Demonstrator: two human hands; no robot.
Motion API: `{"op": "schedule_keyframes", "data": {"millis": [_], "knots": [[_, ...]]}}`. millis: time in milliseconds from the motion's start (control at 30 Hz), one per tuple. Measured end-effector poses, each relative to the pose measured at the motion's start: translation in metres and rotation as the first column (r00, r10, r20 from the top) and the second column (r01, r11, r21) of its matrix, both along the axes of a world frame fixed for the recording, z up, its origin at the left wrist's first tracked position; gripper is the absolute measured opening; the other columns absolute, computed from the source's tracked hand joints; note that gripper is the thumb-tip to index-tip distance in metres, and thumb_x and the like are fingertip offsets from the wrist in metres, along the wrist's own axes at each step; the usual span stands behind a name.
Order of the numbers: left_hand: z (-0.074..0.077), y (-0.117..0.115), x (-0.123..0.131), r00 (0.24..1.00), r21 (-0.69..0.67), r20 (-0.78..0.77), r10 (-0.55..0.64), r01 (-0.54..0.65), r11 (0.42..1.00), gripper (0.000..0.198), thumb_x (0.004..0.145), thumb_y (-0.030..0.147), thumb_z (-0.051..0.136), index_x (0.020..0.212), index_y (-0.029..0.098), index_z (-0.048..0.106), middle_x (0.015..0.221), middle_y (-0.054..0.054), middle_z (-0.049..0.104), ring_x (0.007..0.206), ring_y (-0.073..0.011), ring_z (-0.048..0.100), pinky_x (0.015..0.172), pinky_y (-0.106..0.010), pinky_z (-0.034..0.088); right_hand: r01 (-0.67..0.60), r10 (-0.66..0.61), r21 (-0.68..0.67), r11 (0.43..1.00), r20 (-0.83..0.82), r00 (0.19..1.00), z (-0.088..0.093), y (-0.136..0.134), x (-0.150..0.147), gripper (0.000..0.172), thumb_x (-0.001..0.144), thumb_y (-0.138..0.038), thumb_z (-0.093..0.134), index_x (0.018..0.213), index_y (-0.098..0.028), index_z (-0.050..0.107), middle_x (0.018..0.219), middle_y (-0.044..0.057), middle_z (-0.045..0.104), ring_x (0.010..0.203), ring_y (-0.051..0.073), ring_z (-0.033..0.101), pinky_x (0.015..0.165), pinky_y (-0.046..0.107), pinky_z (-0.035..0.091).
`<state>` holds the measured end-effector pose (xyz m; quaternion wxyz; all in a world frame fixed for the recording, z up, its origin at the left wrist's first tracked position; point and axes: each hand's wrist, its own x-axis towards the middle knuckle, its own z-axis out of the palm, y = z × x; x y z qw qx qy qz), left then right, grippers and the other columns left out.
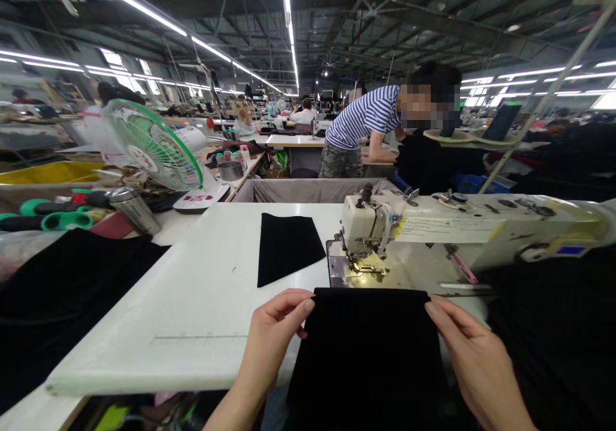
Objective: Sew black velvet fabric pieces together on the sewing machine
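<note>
A piece of black fabric (368,354) hangs between my two hands, its top edge stretched level in front of the sewing machine (368,226). At its upper left corner, my left hand (279,322) pinches the cloth between thumb and fingers. The upper right corner is pinched by my right hand (464,335). Just beyond the top edge lies the lit metal needle plate (353,277), apart from the cloth. A smaller black fabric panel (289,246) rests flat on the white table (202,290), left of the machine. The lower end of the held cloth runs out of view.
A green-rimmed fan (154,145) stands at the back left, near a metal flask (133,210) and thread cones (62,219). More black cloth (62,290) lies at far left. Beyond the machine a person in a striped shirt (363,117) bends over dark fabric.
</note>
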<state>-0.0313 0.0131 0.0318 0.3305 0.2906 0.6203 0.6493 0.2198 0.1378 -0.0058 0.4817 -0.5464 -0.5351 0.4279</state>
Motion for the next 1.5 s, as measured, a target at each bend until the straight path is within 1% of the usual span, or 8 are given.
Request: {"op": "schedule_keyframes", "data": {"millis": [100, 267, 600, 933, 1100, 1267, 1367, 1500], "knots": [[0.001, 0.001, 0.001, 0.995, 0.015, -0.045, 0.089, -0.089, 0.996, 0.02, 0.07, 0.039, 0.081, 0.071, 0.019, 0.077, 0.083, -0.003, 0.073, 0.061, -0.0118, 0.055, 0.051, -0.021, 0.046, -0.015, 0.012, -0.034, 0.999, -0.091, 0.996, -0.011, 0.003, -0.002, 0.049, 0.062, -0.056, 0.085, 0.095, -0.019, 0.081, 0.106, 0.008, 0.078, 0.103, 0.032, 0.071, 0.093, 0.037, 0.058], [-0.003, 0.005, 0.001, 0.992, 0.046, -0.018, 0.124, -0.123, 0.991, 0.02, 0.068, 0.038, 0.084, 0.072, 0.02, 0.076, 0.078, -0.003, 0.073, 0.078, -0.0181, 0.065, 0.074, -0.026, 0.053, -0.029, 0.022, -0.039, 0.999, -0.181, 0.983, -0.017, 0.004, -0.005, 0.047, 0.059, -0.052, 0.088, 0.091, -0.019, 0.08, 0.1, 0.008, 0.079, 0.094, 0.029, 0.073, 0.086, 0.034, 0.06], [-0.011, 0.009, -0.001, 0.988, 0.068, 0.09, 0.128, -0.135, 0.989, 0.027, 0.065, 0.042, 0.087, 0.076, 0.02, 0.076, 0.087, -0.003, 0.075, 0.084, -0.017, 0.066, 0.08, -0.024, 0.052, -0.028, 0.009, -0.081, 0.996, -0.221, 0.975, -0.012, 0.005, -0.007, 0.046, 0.056, -0.052, 0.09, 0.087, -0.02, 0.08, 0.096, 0.007, 0.078, 0.089, 0.026, 0.072, 0.083, 0.031, 0.059], [-0.015, 0.014, -0.006, 0.984, 0.091, 0.062, 0.165, -0.17, 0.981, 0.031, 0.062, 0.044, 0.087, 0.07, 0.017, 0.073, 0.081, -0.003, 0.073, 0.077, -0.0154, 0.063, 0.074, -0.024, 0.051, -0.079, 0.038, -0.124, 0.989, -0.303, 0.952, -0.007, 0.004, -0.011, 0.048, 0.051, -0.05, 0.093, 0.085, -0.019, 0.079, 0.093, 0.006, 0.077, 0.089, 0.023, 0.068, 0.084, 0.031, 0.055], [-0.011, 0.016, -0.009, 0.962, 0.01, 0.134, 0.238, -0.241, 0.97, 0.04, 0.049, 0.046, 0.092, 0.07, 0.017, 0.073, 0.083, -0.002, 0.074, 0.081, -0.013, 0.064, 0.072, -0.015, 0.05, -0.138, 0.1, -0.09, 0.986, -0.337, 0.936, 0.004, 0.0, -0.019, 0.04, 0.057, -0.047, 0.092, 0.082, -0.019, 0.078, 0.085, 0.005, 0.075, 0.081, 0.02, 0.066, 0.078, 0.029, 0.053], [-0.006, 0.018, -0.019, 0.897, -0.06, 0.287, 0.337, -0.334, 0.941, 0.048, 0.032, 0.029, 0.095, 0.07, 0.021, 0.068, 0.075, 0.004, 0.073, 0.077, -0.0088, 0.066, 0.071, -0.008, 0.052, -0.218, 0.171, -0.081, 0.973, -0.387, 0.906, 0.017, 0.0, -0.034, 0.039, 0.056, -0.047, 0.092, 0.076, -0.018, 0.075, 0.076, 0.003, 0.071, 0.074, 0.017, 0.063, 0.073, 0.027, 0.052], [-0.005, 0.016, -0.024, 0.89, -0.047, 0.306, 0.338, -0.341, 0.939, 0.047, 0.032, 0.022, 0.093, 0.069, 0.022, 0.063, 0.073, 0.006, 0.072, 0.076, -0.0078, 0.068, 0.072, -0.006, 0.053, -0.225, 0.168, -0.091, 0.97, -0.417, 0.893, 0.019, 0.0, -0.038, 0.04, 0.054, -0.047, 0.093, 0.073, -0.018, 0.074, 0.073, 0.001, 0.069, 0.072, 0.016, 0.061, 0.071, 0.027, 0.051], [-0.006, 0.014, -0.023, 0.902, -0.041, 0.277, 0.332, -0.334, 0.942, 0.046, 0.033, 0.023, 0.094, 0.063, 0.021, 0.058, 0.069, 0.007, 0.068, 0.077, -0.0071, 0.067, 0.072, -0.005, 0.052, -0.245, 0.191, -0.076, 0.967, -0.428, 0.883, 0.016, 0.0, -0.04, 0.039, 0.056, -0.047, 0.092, 0.072, -0.018, 0.072, 0.074, 0.001, 0.068, 0.073, 0.015, 0.059, 0.071, 0.027, 0.05]]}}
